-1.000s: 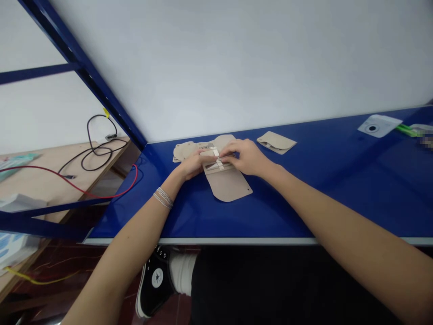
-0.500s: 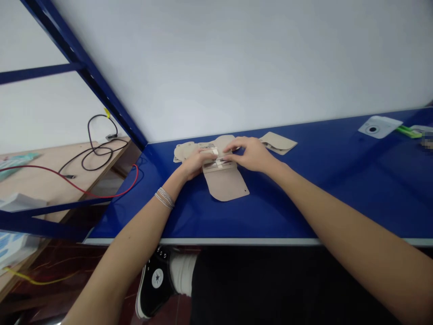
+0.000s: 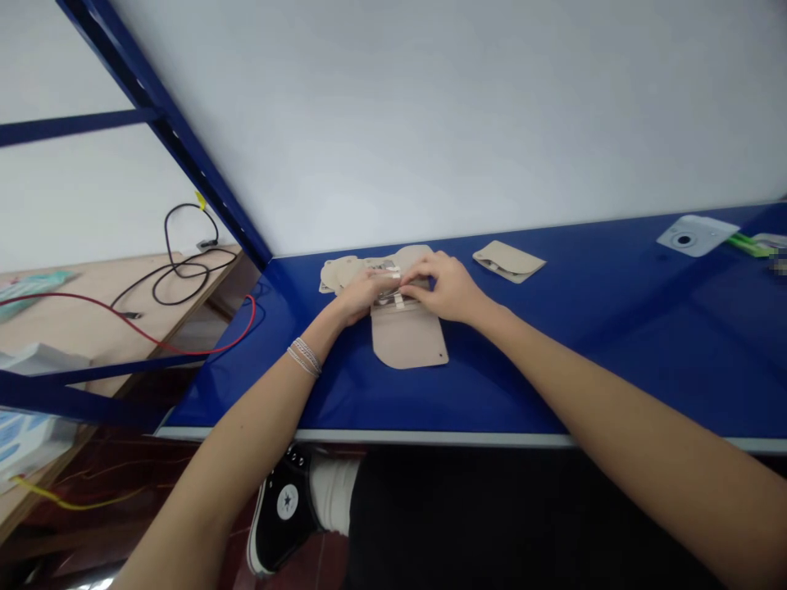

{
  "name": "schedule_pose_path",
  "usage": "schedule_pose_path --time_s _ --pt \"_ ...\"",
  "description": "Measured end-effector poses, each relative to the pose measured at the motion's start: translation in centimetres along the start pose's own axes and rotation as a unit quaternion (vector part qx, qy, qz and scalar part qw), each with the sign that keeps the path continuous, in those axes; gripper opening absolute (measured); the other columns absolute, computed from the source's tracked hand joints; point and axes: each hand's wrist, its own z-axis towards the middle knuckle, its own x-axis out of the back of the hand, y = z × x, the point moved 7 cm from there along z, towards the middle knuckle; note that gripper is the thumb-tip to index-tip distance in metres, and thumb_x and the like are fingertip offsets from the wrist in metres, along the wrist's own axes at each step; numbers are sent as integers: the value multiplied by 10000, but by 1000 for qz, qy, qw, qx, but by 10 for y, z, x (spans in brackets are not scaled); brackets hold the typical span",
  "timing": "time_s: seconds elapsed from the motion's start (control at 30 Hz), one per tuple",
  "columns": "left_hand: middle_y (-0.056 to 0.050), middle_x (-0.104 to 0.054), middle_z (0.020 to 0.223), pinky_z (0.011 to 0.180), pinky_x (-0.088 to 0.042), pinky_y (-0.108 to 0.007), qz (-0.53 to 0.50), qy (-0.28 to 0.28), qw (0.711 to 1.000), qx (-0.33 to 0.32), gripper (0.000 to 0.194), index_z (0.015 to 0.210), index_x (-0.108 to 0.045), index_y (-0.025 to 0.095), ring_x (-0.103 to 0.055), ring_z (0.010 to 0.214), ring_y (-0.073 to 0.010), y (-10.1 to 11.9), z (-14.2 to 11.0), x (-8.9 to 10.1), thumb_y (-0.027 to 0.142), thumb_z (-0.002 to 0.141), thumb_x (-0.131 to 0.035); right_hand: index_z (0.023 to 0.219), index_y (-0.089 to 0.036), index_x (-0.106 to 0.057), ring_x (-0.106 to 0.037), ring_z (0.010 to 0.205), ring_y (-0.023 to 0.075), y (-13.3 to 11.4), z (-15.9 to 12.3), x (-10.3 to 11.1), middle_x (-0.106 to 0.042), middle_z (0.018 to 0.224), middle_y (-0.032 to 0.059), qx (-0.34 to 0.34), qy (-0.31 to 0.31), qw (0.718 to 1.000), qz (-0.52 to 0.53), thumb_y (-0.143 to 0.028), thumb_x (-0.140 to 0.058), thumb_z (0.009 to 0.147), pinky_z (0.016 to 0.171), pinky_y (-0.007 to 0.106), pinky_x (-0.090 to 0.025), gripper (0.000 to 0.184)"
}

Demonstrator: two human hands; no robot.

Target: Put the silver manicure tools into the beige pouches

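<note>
An open beige pouch [image 3: 408, 336] lies flat on the blue table [image 3: 553, 360], its rounded flap toward me. My left hand [image 3: 360, 295] and my right hand [image 3: 448, 287] meet at its upper part, fingers pinched on a small pale strip crossing a darker insert there. What exactly the fingertips hold is too small to make out. More beige pieces [image 3: 337, 271] lie stacked just behind my left hand.
A folded beige pouch [image 3: 508, 260] lies right of my hands. A white packet [image 3: 697, 235] and a green item [image 3: 747, 242] sit at the far right. A blue shelf post [image 3: 166, 135] rises left; black and red cables [image 3: 184, 270] lie on a wooden bench.
Both hands have stayed on the pouch's upper part, with the fingers drawing closer together. The pouch has turned slightly, its flap now pointing straighter toward me.
</note>
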Motion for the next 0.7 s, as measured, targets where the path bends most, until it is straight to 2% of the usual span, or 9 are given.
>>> schedule_pose_path --time_s 0.13,0.2,0.33,0.4,0.5,0.6,0.7 --pt "-69 -694 804 761 -499 -317 6 13 1000 5 217 842 -711 111 -645 811 -214 0 -1 2 262 686 -704 794 -205 -733 -572 847 213 -2 1 -3 -676 891 57 -7 7 1000 1 -311 -669 788 824 369 -395 123" --pt "-72 -699 811 748 -503 -308 7 31 999 8 216 836 -713 114 -648 811 -215 -1 0 6 265 683 -715 815 -204 -737 -579 830 207 3 1 2 -681 875 59 -21 32 999 15 -346 -646 808 780 344 -423 169" --pt "-65 -700 784 698 -511 -292 -2 98 995 32 176 793 -710 130 -649 761 -203 -7 3 24 250 667 -732 835 -172 -728 -589 721 179 28 0 18 -695 845 68 -80 123 988 43 -339 -576 845 707 316 -465 225" --pt "-53 -697 773 690 -510 -279 -11 138 990 31 145 777 -708 141 -650 754 -193 -7 4 33 236 668 -724 832 -154 -723 -597 698 179 42 -2 21 -704 841 75 -112 146 981 55 -323 -583 831 706 325 -479 219" --pt "-55 -701 808 734 -516 -285 -33 150 988 25 204 837 -711 142 -659 785 -191 -4 3 35 246 663 -739 831 -148 -719 -613 693 184 51 -3 17 -715 822 74 -133 140 978 81 -328 -595 816 695 327 -491 219" --pt "-89 -708 887 766 -520 -313 -45 126 991 27 387 966 -696 122 -666 811 -202 -2 2 29 286 631 -798 857 -161 -716 -614 668 172 49 -2 11 -720 826 61 -122 117 981 93 -325 -610 798 667 311 -497 205" --pt "-112 -711 932 761 -523 -317 -25 134 991 18 502 1021 -683 113 -669 814 -205 -2 1 28 308 587 -842 875 -160 -707 -618 666 169 50 -1 7 -723 841 62 -125 99 982 97 -311 -609 792 670 310 -506 198"
